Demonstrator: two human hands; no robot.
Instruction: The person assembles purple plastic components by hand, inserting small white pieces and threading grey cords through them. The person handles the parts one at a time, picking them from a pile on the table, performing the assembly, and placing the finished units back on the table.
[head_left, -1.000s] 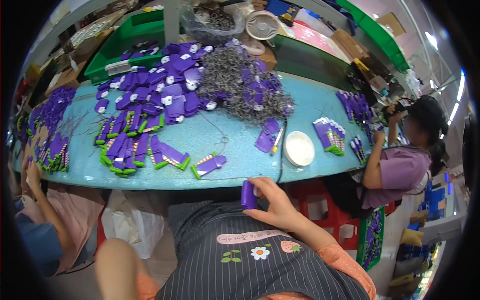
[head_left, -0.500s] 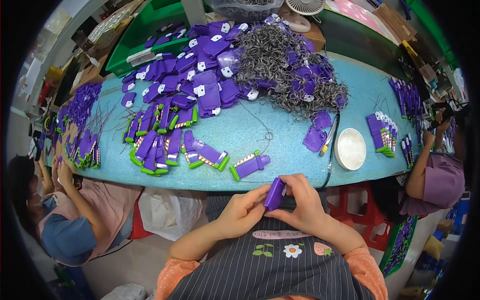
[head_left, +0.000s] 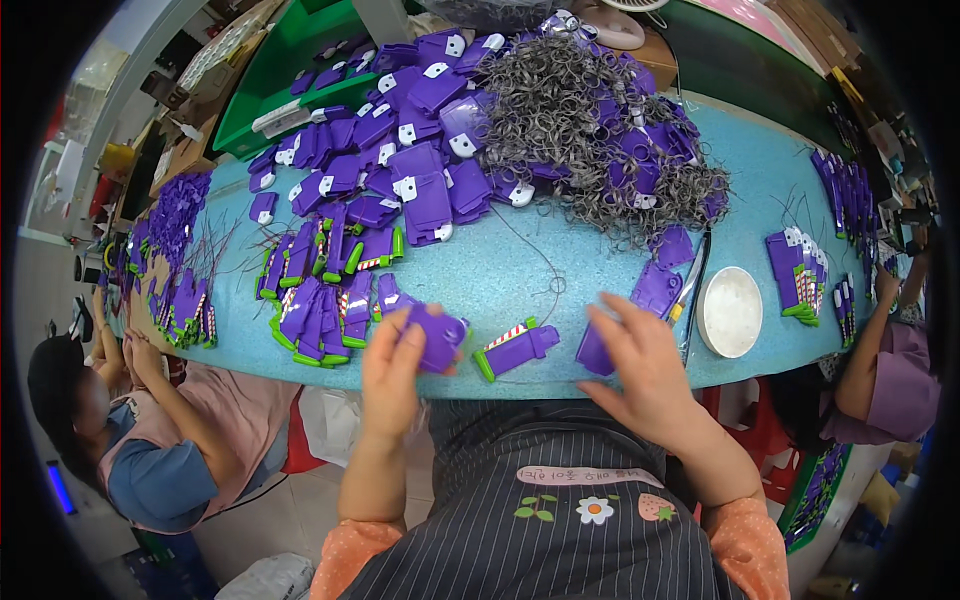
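Observation:
My left hand (head_left: 392, 372) pinches a flat purple plastic piece (head_left: 438, 338) just above the table's near edge. My right hand (head_left: 640, 368) is spread over the table, fingers apart, beside another purple plastic piece (head_left: 594, 350); whether it touches that piece cannot be told. Between the hands lies a purple part with a green end and red-and-white stripes (head_left: 518, 347). A thin wire (head_left: 556, 280) runs from near this part toward the heap behind. Farther right sit more translucent purple pieces (head_left: 657, 288), partly behind my fingers.
Purple casings with white corners (head_left: 425, 200) and tangled grey wire rings (head_left: 560, 110) are heaped at the back. Striped purple-and-green parts (head_left: 312, 315) pile up at left. A white bowl (head_left: 731, 312) stands at right beside a dark cable. People sit at both sides; a green crate (head_left: 235, 120) is behind.
My hands have moved apart and up over the table from my lap. The left now holds a purple piece alone; another purple piece has appeared by my right hand. The view has shifted slightly.

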